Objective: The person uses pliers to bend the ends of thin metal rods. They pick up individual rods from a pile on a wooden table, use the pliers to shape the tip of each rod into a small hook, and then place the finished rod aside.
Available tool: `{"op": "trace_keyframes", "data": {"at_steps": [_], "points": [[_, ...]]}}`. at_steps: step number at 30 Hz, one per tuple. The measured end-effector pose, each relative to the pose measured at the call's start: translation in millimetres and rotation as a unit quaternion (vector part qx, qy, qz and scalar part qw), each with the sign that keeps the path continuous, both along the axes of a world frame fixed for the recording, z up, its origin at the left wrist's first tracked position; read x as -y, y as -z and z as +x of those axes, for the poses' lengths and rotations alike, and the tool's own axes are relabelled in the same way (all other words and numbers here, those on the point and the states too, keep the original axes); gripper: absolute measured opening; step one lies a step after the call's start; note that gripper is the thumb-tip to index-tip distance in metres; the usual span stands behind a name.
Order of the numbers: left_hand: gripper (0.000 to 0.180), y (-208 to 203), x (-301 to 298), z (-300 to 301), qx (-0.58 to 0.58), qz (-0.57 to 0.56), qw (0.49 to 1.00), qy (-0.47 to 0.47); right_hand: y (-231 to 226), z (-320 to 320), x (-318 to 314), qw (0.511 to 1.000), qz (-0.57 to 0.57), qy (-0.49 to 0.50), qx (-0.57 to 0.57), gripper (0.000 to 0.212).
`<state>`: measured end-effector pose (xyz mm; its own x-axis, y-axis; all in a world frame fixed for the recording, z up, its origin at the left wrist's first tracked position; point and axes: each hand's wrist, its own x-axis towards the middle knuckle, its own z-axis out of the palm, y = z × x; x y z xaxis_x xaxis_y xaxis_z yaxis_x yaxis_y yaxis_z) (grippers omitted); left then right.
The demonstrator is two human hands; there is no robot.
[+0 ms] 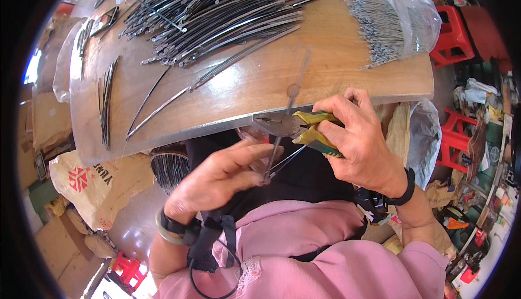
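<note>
My right hand (355,147) is wrapped round a pair of pliers (309,119) with yellow and dark green handles. Their metal jaws point left, just off the table's near edge. Between the thumb and fingers of my left hand (220,177) is a thin metal strip (275,151), which runs up past the plier jaws and smears with motion over the table. Whether the jaws bite the strip, I cannot tell. One or two thin wires (289,159) slant between my hands, partly hidden.
A large heap of dark metal strips (217,22) covers the far part of the wooden table (336,76). At the far right lies a plastic-wrapped bundle of thin rods (380,27). Several loose strips (107,103) lie at the left. Red stools (453,36) stand beyond the right edge.
</note>
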<state>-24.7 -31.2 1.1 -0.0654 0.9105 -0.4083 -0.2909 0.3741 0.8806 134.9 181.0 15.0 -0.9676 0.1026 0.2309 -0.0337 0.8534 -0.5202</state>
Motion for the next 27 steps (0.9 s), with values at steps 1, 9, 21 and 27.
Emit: {"op": "trace_keyframes", "data": {"at_steps": [1,9,21,27], "points": [[0.043,-0.6,-2.7,-6.6,-0.004,0.005,1.0,0.003,-1.2,-0.7,1.7,1.0,0.001,0.001,-0.007,0.022],[0.018,-11.7,-28.2,10.7,0.231,-0.171,0.958,-0.019,7.0,-4.4,17.6,0.999,-0.004,-0.032,-0.027,0.014],[0.022,14.4,-1.3,15.5,0.296,-0.1,0.934,-0.174,8.0,-9.4,17.1,0.999,-0.031,-0.021,-0.03,0.02],[0.02,-8.3,-19.5,15.9,0.271,-0.165,0.939,-0.13,10.7,-10.6,22.3,0.999,-0.027,-0.03,-0.03,0.02]]}}
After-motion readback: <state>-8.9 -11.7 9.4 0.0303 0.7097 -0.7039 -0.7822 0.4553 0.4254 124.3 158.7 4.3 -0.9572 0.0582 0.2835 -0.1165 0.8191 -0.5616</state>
